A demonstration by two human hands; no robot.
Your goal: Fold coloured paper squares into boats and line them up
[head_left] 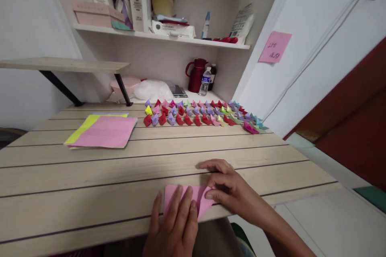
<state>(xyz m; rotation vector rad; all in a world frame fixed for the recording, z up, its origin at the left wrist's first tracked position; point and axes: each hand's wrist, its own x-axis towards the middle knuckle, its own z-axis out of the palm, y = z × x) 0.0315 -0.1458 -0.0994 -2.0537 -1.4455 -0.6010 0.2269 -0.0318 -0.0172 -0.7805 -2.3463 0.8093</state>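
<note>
A pink sheet of paper (193,191) lies at the table's near edge, its right corner lifted and folded over. My left hand (176,223) rests flat on the sheet with fingers stretched out, covering its lower left part. At the right, my right hand (229,188) pinches the raised corner between thumb and index finger, its other fingers curved above. Farther back stand rows of small folded paper boats (188,119) in red, purple, pink, yellow and green. A stack of pink and yellow paper sheets (105,131) lies at the left.
The slatted wooden table (90,180) ends just below my hands. A small raised shelf (66,64) on black legs stands at the back left. Behind the boats are a red jug (197,76) and a water bottle (205,81). A pink note (275,47) sticks to the right wall.
</note>
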